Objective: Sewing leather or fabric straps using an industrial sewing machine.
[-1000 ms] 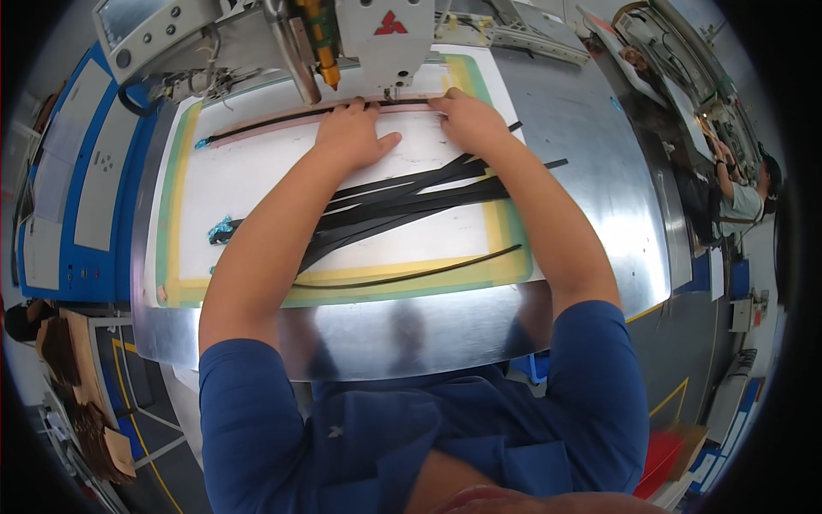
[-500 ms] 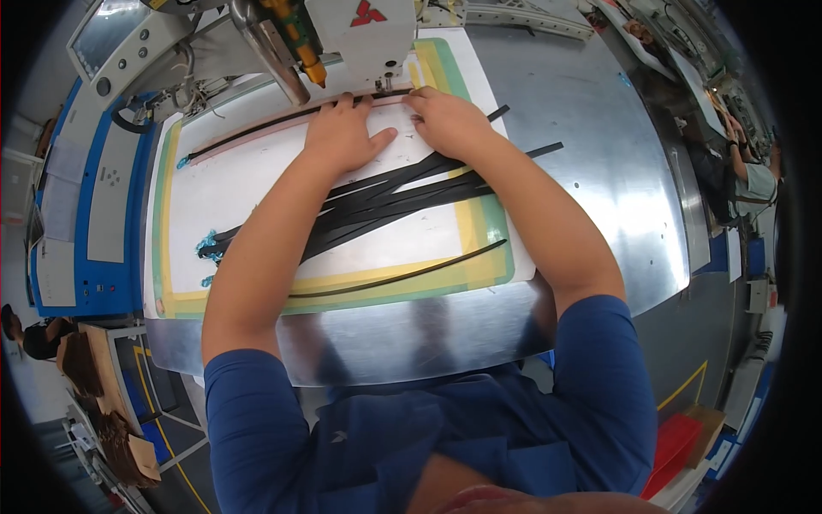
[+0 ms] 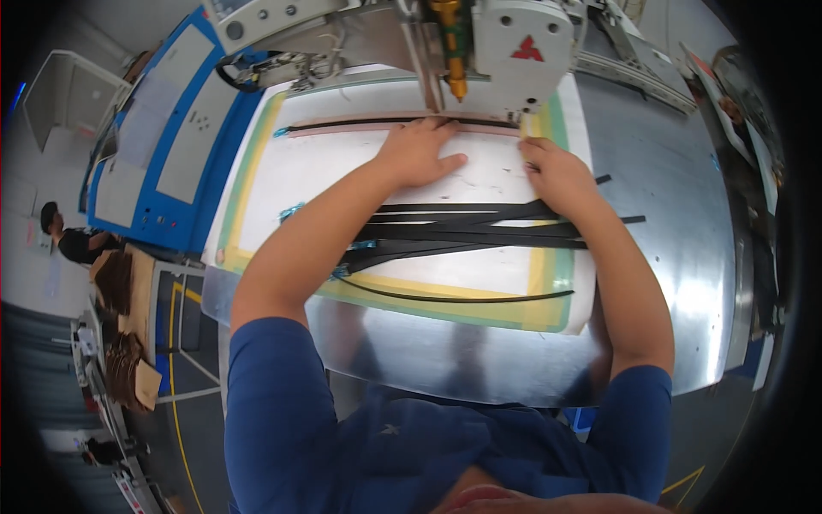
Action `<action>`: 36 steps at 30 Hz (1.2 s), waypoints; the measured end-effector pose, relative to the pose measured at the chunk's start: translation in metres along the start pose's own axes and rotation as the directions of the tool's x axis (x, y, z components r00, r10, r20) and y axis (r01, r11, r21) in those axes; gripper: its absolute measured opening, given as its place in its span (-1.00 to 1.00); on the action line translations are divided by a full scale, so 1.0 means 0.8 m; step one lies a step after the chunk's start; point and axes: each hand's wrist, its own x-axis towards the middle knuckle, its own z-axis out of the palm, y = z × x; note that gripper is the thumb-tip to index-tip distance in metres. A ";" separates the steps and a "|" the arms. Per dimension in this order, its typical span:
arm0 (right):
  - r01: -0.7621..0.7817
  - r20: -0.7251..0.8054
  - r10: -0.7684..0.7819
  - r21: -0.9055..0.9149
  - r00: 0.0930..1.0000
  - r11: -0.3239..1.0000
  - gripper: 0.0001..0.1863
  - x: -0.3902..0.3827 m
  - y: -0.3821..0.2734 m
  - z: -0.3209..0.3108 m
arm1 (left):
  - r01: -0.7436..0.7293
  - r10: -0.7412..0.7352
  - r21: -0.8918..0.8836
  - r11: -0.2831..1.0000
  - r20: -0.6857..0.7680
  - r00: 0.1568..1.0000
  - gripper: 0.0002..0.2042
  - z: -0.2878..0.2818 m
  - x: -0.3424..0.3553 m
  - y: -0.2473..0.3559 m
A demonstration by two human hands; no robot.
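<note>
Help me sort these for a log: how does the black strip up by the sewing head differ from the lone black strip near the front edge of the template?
The far strip lies nearly straight on a pink band beneath the machine head; the near strip bows in a shallow curve over the yellow border. The left hand and right hand press at the far strip; nothing touches the near strip. Both are thin, black and long, lying flat.

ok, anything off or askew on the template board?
Mostly tidy. The loose black strips lie in a crossed, fanned pile under the forearms, some ends overhanging the white board onto the metal table. Both the left hand and right hand press flat near the strip in the slot.
</note>
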 end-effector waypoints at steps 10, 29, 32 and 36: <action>-0.012 0.010 0.012 0.021 1.000 1.000 -0.67 0.013 0.002 0.000 | 0.626 -0.603 0.140 0.768 -0.173 0.779 -0.50 -0.010 -0.083 -0.313; -0.138 0.110 0.131 0.056 0.985 0.989 -0.55 -0.001 -0.020 -0.027 | 0.547 -0.646 -0.346 0.762 -0.459 0.609 -0.53 -0.055 -0.311 -0.216; -0.113 0.075 0.102 0.160 0.992 0.981 -0.65 -0.001 -0.012 -0.016 | 0.607 -0.711 -0.374 0.701 -0.434 0.553 -0.53 -0.048 -0.360 -0.186; 0.000 0.089 -0.005 0.052 0.996 0.999 -0.68 0.016 -0.038 -0.011 | 0.628 -0.761 -0.436 0.645 -0.441 0.476 -0.53 -0.021 -0.421 -0.184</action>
